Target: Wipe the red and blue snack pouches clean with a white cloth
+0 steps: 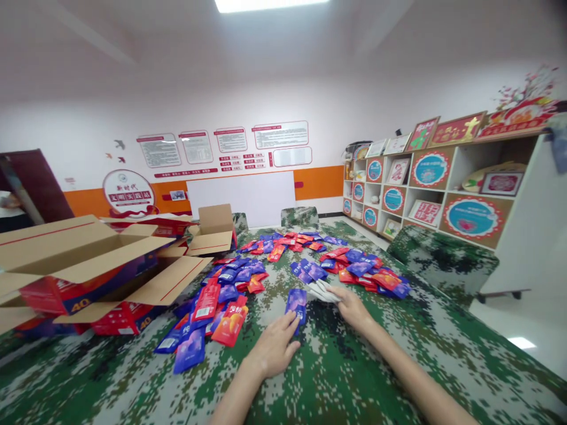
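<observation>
A small blue-purple packet [296, 301] lies on the camouflage-patterned tablecloth [328, 378] in front of me. My left hand [275, 348] rests its fingertips on the packet's near edge, palm down, with the thumb apart. Over to the right, my right hand [352, 306] grips a small bundle of white flat strips [321, 290], which points left; I cannot make out their kind. Just beyond the bundle lie more purple packets [310, 270]. Part of the bundle is hidden by my right fingers.
Red and purple packets [206, 304] are heaped at left, with another pile [361, 268] at right and more [283, 241] at the back. Open cardboard boxes [106, 265] crowd the left side. Camouflage-covered chairs [443, 260] and a white shelf unit [452, 177] stand beyond the table.
</observation>
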Demonstrator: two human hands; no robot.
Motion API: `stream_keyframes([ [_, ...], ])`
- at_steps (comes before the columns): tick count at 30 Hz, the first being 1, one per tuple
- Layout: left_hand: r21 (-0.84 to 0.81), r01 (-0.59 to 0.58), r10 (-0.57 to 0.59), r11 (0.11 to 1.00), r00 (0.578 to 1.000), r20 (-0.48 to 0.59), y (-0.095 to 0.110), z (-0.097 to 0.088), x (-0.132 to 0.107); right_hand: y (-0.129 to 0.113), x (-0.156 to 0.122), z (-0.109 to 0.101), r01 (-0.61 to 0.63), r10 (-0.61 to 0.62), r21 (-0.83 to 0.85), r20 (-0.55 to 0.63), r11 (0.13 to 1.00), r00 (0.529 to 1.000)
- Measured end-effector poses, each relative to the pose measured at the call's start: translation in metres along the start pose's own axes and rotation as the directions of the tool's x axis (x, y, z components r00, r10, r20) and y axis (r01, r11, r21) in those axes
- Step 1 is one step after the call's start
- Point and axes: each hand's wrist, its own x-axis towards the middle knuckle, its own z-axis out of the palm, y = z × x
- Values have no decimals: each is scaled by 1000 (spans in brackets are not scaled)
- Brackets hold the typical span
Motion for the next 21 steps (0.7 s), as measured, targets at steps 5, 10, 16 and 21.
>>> stream_keyframes([
  [5,-9,-16,16,1000,999,-32,-1,1,1,-49,10,24,202,-202,88,-10,975,979],
  [10,-31,16,-18,999,998,-58,1,3,-1,-88,-7,54,334,-342,74,187,940,921],
  [16,-31,15,-16,999,999,-50,0,2,-2,-77,-4,54,365,-365,50,258,930,894],
  [21,-46,-9,7,999,1000,-29,-4,0,0,-61,39,59,402,-378,-10,323,915,868],
])
